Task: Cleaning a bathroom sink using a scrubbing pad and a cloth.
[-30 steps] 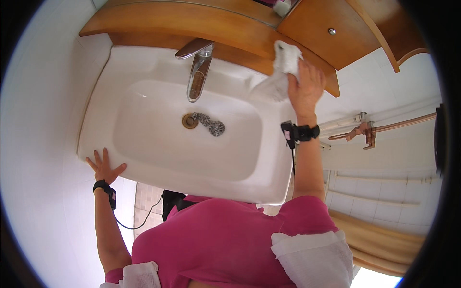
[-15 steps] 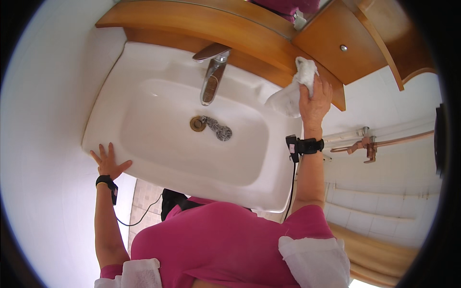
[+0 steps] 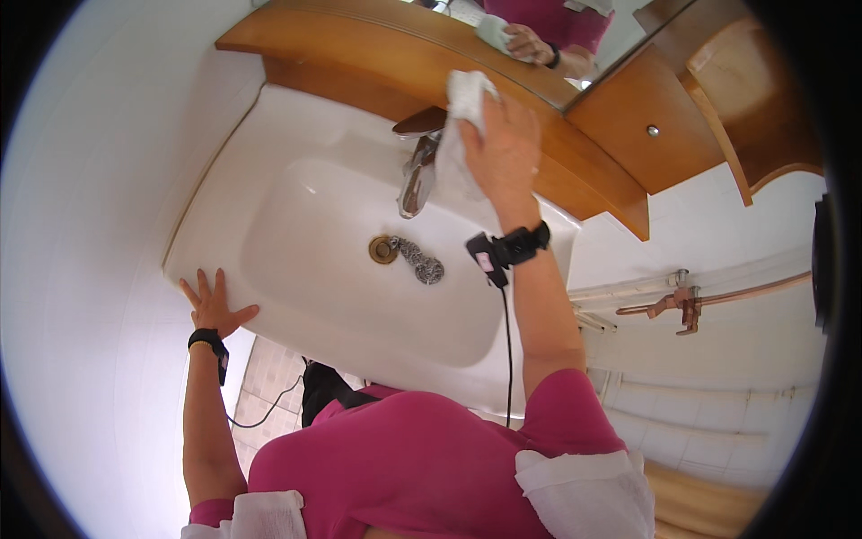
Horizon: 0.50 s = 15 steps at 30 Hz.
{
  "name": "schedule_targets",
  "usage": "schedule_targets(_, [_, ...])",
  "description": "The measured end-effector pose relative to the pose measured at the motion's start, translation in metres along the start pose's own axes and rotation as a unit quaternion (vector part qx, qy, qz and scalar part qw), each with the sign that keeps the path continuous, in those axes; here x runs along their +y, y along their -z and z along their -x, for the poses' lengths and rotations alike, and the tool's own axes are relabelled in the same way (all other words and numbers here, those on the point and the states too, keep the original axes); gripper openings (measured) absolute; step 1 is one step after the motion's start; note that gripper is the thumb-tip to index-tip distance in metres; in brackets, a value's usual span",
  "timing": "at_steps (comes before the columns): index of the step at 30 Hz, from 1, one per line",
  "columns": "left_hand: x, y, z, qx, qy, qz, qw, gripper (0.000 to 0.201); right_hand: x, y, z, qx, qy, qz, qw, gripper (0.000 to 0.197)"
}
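My right hand grips a white cloth over the wooden shelf behind the sink, just right of the metal faucet. Part of the cloth hangs down toward the basin's back edge. With fingers spread, my left hand lies flat on the front left corner of the white sink. In the basin, a brass-coloured drain has a bunched metal chain beside it.
A mirror behind the shelf reflects my hand with the cloth. At the right stand a wooden cabinet and copper-coloured pipe fittings on the wall. A black cable trails from my right wrist.
My right hand has moved left with the cloth, from the shelf's right end to beside the faucet. My left hand stays on the sink corner while the view has shifted slightly.
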<state>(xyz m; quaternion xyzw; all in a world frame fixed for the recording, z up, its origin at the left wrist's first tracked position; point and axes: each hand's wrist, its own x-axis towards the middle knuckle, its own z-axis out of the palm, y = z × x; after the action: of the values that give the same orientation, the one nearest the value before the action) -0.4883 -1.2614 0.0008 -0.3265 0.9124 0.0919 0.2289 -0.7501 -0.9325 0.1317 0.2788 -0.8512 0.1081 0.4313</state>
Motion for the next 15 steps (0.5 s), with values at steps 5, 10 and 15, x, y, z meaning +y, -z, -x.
schedule_targets(5, [0.008, 0.003, 0.000, 0.003, -0.007, 0.010, 1.000, 0.105, -0.015, -0.008, -0.019, -0.037, 0.006, -0.026, 0.999, 0.043])
schedule_targets(10, [-0.002, -0.009, -0.006, 0.022, 0.001, 0.002, 1.000, 0.105, 0.009, 0.006, -0.012, -0.048, 0.013, -0.037, 0.998, 0.033])
schedule_targets(15, [-0.003, -0.010, -0.007, 0.020, 0.004, -0.001, 1.000, 0.105, 0.062, 0.044, 0.018, -0.089, -0.092, 0.002, 0.992, 0.030])
